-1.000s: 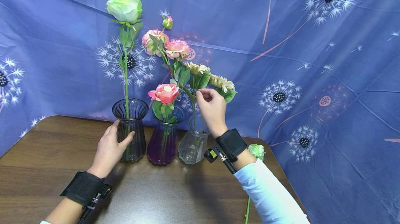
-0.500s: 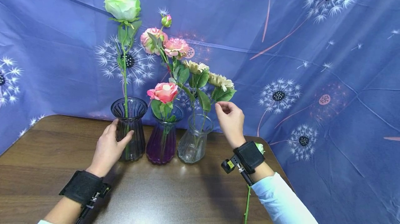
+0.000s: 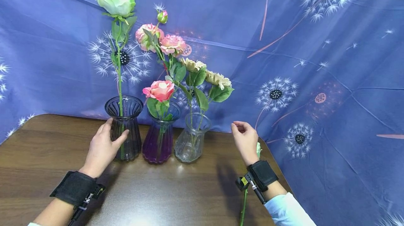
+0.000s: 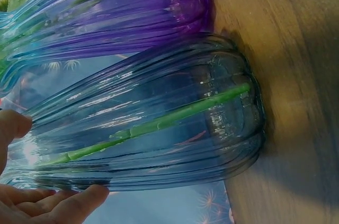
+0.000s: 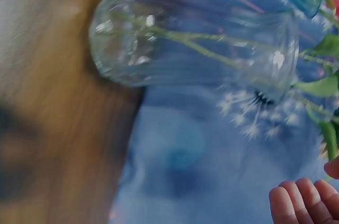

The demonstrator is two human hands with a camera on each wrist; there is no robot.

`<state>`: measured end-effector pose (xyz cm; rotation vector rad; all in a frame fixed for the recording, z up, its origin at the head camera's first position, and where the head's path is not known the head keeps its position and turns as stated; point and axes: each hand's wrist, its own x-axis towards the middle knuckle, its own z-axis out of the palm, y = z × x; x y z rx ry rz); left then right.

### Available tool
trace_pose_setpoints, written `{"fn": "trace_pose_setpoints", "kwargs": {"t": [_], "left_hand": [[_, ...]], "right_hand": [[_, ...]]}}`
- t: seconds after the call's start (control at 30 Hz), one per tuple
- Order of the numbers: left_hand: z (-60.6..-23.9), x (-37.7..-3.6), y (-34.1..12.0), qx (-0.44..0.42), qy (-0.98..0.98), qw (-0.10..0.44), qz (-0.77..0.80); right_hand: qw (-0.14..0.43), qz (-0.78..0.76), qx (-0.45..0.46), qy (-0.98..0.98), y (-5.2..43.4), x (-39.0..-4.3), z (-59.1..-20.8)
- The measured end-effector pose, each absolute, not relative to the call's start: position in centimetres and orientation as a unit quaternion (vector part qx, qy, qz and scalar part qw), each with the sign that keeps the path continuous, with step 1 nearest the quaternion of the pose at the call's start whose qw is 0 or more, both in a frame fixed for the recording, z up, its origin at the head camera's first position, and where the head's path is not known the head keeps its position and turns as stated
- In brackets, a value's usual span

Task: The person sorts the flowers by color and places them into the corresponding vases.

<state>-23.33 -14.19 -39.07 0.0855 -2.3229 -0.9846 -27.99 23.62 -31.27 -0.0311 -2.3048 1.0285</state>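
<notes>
Currently dark ribbed vase [image 3: 123, 128] stands on wooden table [image 3: 176, 191], leftmost of three, green rose stem [image 3: 119, 75] inside. Left hand [image 3: 102, 149] wraps fingers round its body. Purple vase [image 3: 159, 138] and clear vase [image 3: 190, 138] alongside, both filled. Right hand [image 3: 244, 140] hangs apart, fingers loosely curled, grasping nothing. One loose green stem [image 3: 243, 206] lies at table edge, judged unplaced. No readable writing.

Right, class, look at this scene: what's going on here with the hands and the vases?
A person is arranging artificial flowers in three ribbed glass vases on a brown wooden table. The left hand grips the dark smoky-blue vase, which holds a tall pale green rose. The right hand hovers loosely curled and empty beside the clear glass vase of cream flowers. Between them stands a purple vase with a pink rose.
</notes>
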Motion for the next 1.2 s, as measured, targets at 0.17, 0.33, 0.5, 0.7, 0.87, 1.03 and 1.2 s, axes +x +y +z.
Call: {"fn": "trace_pose_setpoints", "kwargs": {"t": [0.17, 0.33, 0.5, 0.7, 0.87, 1.03, 1.2], "left_hand": [[-39.0, -23.3, -14.3, 0.032, -0.877, 0.301, -0.373], [-38.8, -23.3, -14.4, 0.033, -0.876, 0.305, -0.372], [-38.6, -23.3, -14.5, 0.035, -0.877, 0.303, -0.372], [-38.5, -23.4, -14.5, 0.037, -0.879, 0.295, -0.373], [-38.5, -23.3, -14.5, 0.039, -0.880, 0.292, -0.373], [-38.6, -23.3, -14.5, 0.042, -0.882, 0.284, -0.373], [-38.9, -23.3, -14.3, 0.039, -0.879, 0.293, -0.373]], "right_hand": [[0.298, 0.365, -0.045, -0.881, 25.6, -27.5, -32.5], [0.280, 0.353, -0.066, -0.890, 27.3, -26.8, -33.8], [0.265, 0.337, -0.099, -0.898, 29.0, -26.1, -35.4], [0.246, 0.318, -0.132, -0.906, 31.3, -24.7, -37.8], [0.212, 0.304, -0.155, -0.916, 33.1, -23.6, -40.1], [0.166, 0.298, -0.166, -0.925, 34.4, -22.8, -42.0], [0.118, 0.298, -0.175, -0.931, 35.2, -22.4, -43.2]]}}
